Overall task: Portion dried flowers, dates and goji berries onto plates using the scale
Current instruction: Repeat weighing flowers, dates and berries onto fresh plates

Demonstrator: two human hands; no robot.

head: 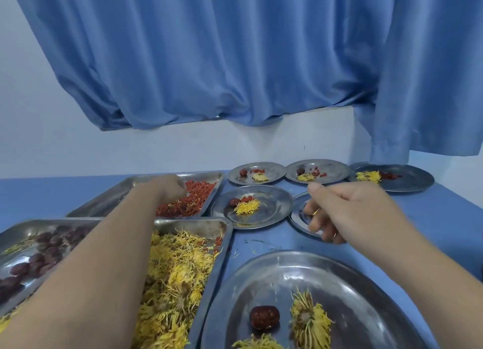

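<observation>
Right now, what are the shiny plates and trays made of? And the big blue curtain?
The plates and trays look like metal, probably stainless steel: silvery grey and shiny, with blurry reflections and scuffs. The curtain looks like thin woven cloth, matte, hanging in soft folds. Which fibre it is can't be told.

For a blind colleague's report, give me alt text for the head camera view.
A person's left hand reaches into a tray of goji berries while the right hand hovers over a small plate. Trays of dried flowers and dates sit nearer; portioned plates lie around.
</observation>
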